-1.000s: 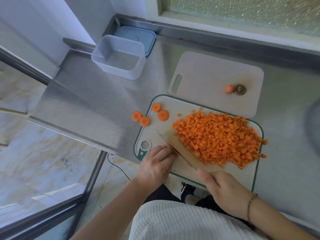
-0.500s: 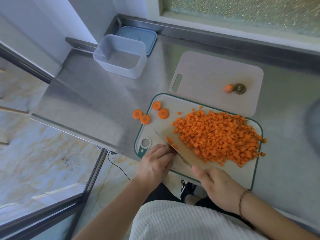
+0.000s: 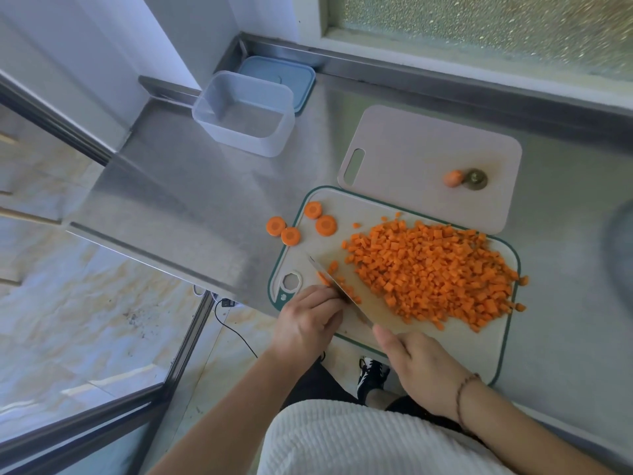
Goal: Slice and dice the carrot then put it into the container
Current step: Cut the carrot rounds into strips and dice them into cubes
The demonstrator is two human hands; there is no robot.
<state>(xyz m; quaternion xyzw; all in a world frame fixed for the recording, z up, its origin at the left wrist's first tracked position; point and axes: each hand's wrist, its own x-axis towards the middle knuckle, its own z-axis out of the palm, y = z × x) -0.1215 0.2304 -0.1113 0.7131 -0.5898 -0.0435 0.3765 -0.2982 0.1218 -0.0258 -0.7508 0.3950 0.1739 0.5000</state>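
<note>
the steel knife blade [image 3: 337,289] has crept nearer the left hand [image 3: 308,322], which pins the last carrot bit; the right hand [image 3: 416,363] grips the handle. most carrot lies as a heap of orange dice [image 3: 431,269] on the green-rimmed white cutting board [image 3: 479,351]. four round slices [image 3: 325,225] remain uncut, and the clear plastic container [image 3: 245,113] on the bench holds nothing yet.

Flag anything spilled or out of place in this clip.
One carrot slice lies off the cutting board on the steel counter, another straddles its edge, and a cube sits past the right rim. The container holds no carrot yet.

Steel counter [image 3: 205,200] carries two cutting boards [image 3: 428,159], container [image 3: 245,118], lid [image 3: 284,77], carrot slice [image 3: 276,226].
</note>
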